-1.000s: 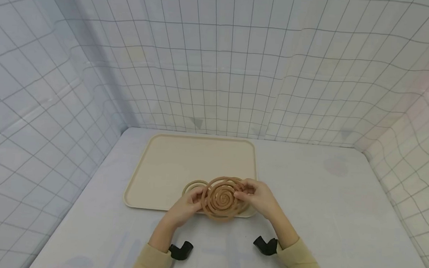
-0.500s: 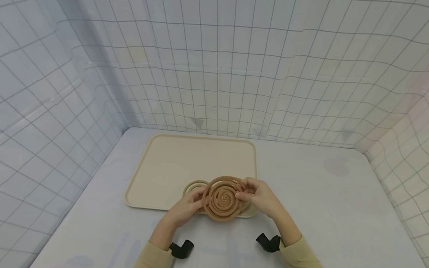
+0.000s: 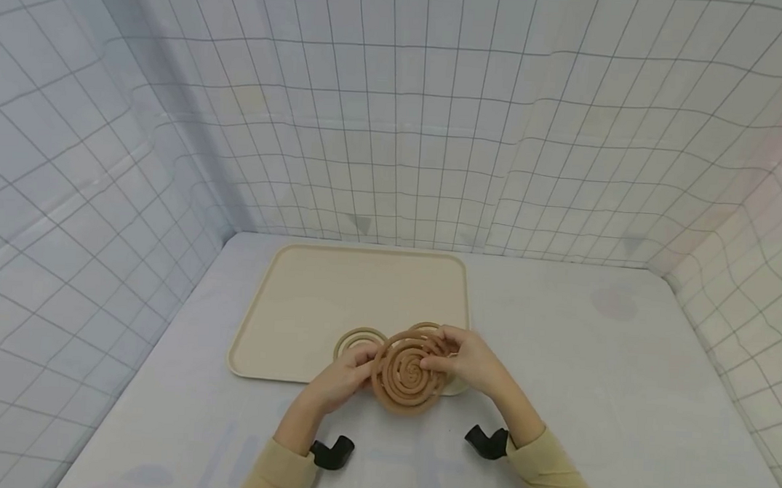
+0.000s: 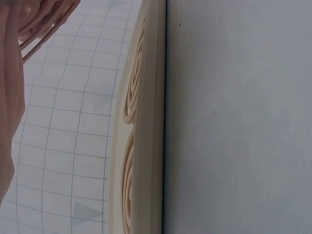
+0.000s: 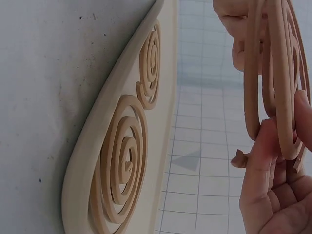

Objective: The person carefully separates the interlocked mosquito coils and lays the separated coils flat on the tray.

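Both hands hold a brown mosquito coil (image 3: 394,397) in front of the tray's near edge, raised above it. My left hand (image 3: 341,379) grips its left rim, and my right hand (image 3: 471,360) pinches the upper right part with the thumb lying near the spiral's centre. In the right wrist view the held coil (image 5: 282,73) shows as several parallel strands seen edge-on, spread slightly apart, with a short end jutting out beside the fingers. On the beige tray (image 3: 363,286) lie two more coils, a left one (image 3: 361,329) and a right one (image 5: 129,99), partly hidden behind the hands.
The tray's raised rim (image 4: 150,122) runs close below the hands. A white cloth (image 3: 589,369) covers the table, with grid-patterned curtains (image 3: 396,128) hanging on three sides. Small black fittings (image 3: 334,453) sit at both wrists.
The held coil has shifted slightly toward the body and its strands look more spread. My right thumb has moved toward its centre, and the right tray coil now shows behind it.
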{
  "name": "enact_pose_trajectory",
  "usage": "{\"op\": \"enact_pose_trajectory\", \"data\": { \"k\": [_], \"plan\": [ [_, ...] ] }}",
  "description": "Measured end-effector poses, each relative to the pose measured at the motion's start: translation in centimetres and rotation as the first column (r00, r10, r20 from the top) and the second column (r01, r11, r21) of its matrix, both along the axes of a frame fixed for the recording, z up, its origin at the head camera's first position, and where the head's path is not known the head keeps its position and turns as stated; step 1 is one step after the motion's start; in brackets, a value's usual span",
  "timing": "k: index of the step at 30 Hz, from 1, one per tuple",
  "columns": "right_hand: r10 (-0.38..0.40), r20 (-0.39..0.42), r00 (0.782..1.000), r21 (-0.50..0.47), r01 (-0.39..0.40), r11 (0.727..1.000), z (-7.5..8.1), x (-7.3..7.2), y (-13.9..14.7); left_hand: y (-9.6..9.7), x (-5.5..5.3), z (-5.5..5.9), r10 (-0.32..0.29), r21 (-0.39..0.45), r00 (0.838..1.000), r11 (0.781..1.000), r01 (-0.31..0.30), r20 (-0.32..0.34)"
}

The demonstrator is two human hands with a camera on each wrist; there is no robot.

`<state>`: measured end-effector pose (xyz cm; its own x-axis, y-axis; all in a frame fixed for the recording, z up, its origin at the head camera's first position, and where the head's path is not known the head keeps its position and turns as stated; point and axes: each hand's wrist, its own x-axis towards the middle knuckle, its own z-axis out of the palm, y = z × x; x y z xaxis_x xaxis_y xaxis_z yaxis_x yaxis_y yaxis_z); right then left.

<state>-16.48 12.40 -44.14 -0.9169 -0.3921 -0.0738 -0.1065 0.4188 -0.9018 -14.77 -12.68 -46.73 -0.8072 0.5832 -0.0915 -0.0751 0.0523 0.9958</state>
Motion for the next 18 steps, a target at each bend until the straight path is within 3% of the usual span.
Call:
{"op": "enact_pose_trajectory", "data": {
  "k": [4, 10, 14, 16, 18],
  "plan": [
    [0.088, 0.028, 0.996, -0.031, -0.087, 0.996, -0.01, 0.00, 0.07, -0.09, -0.20, -0.03, -0.059, -0.034, 0.998, 0.998, 0.061, 0.036],
    [0.141, -0.056, 0.988, 0.024, -0.140, 0.990, 0.45, -0.07, -0.18, -0.03, -0.44, -0.29, -0.105, -0.014, 0.992, 0.994, 0.106, 0.068],
    [0.154, -0.057, 0.986, 0.050, -0.151, 0.987, 0.68, -0.02, -0.37, 0.19, -0.43, 0.08, -0.093, -0.130, 0.996, 0.987, 0.093, 0.005],
    [0.125, -0.044, 0.991, 0.051, -0.123, 0.991, 0.65, 0.05, -0.39, 0.28, -0.41, 0.35, -0.078, -0.177, 0.997, 0.981, 0.075, -0.013],
    [0.066, -0.038, 0.997, 0.043, -0.064, 0.997, 0.50, 0.09, -0.44, 0.24, -0.37, 0.44, -0.039, -0.157, 0.999, 0.987, 0.039, 0.005]
  ]
}}
